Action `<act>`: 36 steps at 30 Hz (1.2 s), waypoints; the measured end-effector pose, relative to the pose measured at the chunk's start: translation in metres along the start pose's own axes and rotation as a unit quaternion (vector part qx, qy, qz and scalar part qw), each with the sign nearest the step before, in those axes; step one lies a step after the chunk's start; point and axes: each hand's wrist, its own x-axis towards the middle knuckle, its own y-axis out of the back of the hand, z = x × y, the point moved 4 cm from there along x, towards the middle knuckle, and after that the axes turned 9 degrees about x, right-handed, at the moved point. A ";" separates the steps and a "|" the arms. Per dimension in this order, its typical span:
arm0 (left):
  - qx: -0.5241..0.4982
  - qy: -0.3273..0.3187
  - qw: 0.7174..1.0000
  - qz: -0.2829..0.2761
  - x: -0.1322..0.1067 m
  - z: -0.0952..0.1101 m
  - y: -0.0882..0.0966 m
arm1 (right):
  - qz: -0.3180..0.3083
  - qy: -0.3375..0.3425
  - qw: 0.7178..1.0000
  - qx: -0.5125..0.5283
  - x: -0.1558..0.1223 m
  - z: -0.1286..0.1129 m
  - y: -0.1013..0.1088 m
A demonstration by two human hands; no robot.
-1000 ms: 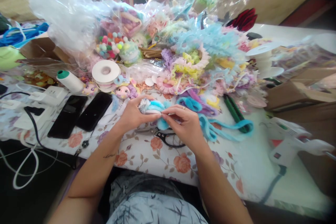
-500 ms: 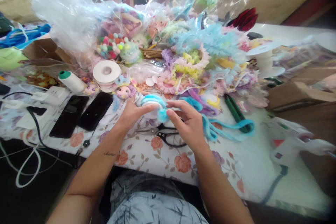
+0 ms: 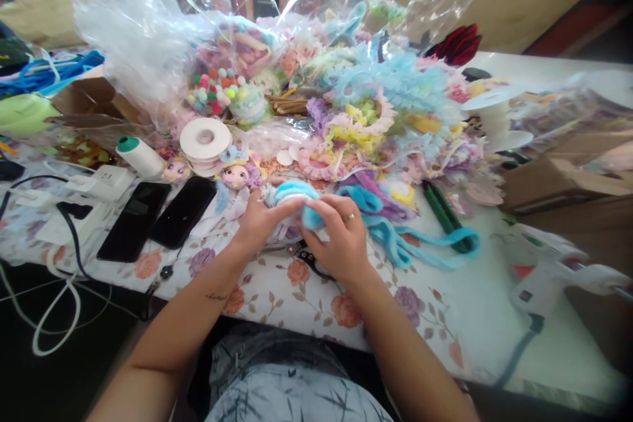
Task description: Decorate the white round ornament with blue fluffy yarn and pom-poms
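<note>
Over the desk point(image 3: 475, 313), near its front edge, the left hand point(image 3: 257, 221) has its grip closed on the blue puff point(image 3: 291, 190), the right hand point(image 3: 341, 237) pinches its end, and I'd guess it's light, squashy, best held by its sides.

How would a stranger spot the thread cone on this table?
On the flowered cloth, find two black phones at left. Beyond them, left of a round white reel, is the thread cone. Both are white, but the cone has a green end.

one held piece point(image 3: 297, 190), two phones point(image 3: 134, 221) point(image 3: 185, 212), one glue gun point(image 3: 539, 267)
</note>
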 end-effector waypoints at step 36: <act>-0.241 0.217 0.945 -0.032 -0.004 -0.016 -0.016 | 0.027 -0.326 0.909 0.259 -0.003 0.016 -0.003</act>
